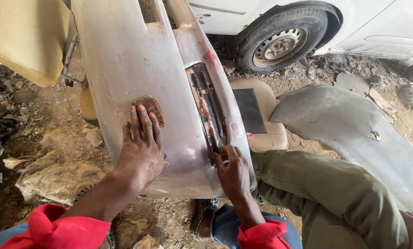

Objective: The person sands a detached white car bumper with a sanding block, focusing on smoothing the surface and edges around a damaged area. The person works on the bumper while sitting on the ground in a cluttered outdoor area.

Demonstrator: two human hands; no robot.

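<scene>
Left hand (141, 150), fingers flat, presses sandpaper (149, 108) on the bumper (132, 60); right hand (234, 173) fingers curl into its slot edge (209, 115)

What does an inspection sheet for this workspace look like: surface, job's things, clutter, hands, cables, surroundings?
Surface: dirt floor, dusty and uneven.
Job's things: grey car bumper, sanded dull, with red patches around its dark slot; brown sandpaper piece lying flat on it.
Clutter: stones and scraps on the ground; a loose grey body panel at the right.
Hands: left hand flat, fingers pressing the sandpaper; right hand gripping the slot's lower edge.
Cables: nothing seen.
Surroundings: white car with its wheel behind; tan seat cushion under the bumper; another person's olive trouser leg at the right.
</scene>
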